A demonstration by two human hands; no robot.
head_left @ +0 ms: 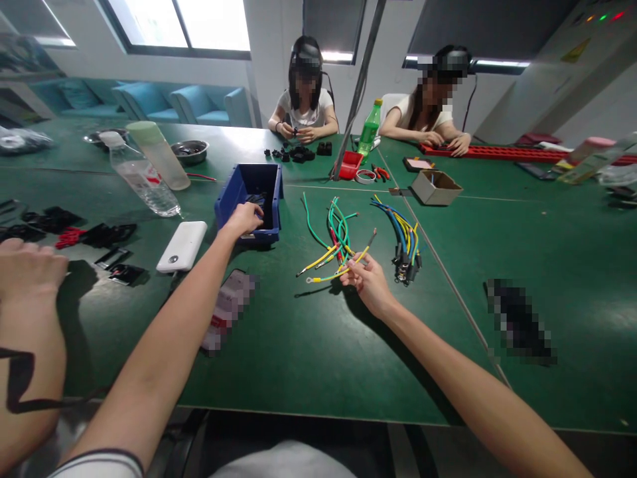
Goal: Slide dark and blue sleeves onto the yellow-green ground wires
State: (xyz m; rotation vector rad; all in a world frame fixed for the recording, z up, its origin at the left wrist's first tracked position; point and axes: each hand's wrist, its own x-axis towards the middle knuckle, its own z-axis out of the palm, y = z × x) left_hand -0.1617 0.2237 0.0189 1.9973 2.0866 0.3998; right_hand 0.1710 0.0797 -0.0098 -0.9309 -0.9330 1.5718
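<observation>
My left hand [245, 218] reaches over the front rim of a blue bin [249, 179] that holds small black parts; its fingers curl down inside, and what they grip is hidden. My right hand [365, 277] pinches a yellow wire [332, 274] with a ring terminal, lifted just above the green table [308, 345]. A loose pile of green, yellow and red wires [338, 229] lies just beyond that hand. To its right sits a bundle of blue and yellow wires with black connectors [404, 239].
A white power bank [182, 246] and a blurred packet [226, 309] lie near my left arm. Another person's arm [27, 312] rests at the left by black and red parts [70, 236]. Bottles [144, 174], a metal bowl [189, 151], a cardboard box [436, 186]; two people sit opposite.
</observation>
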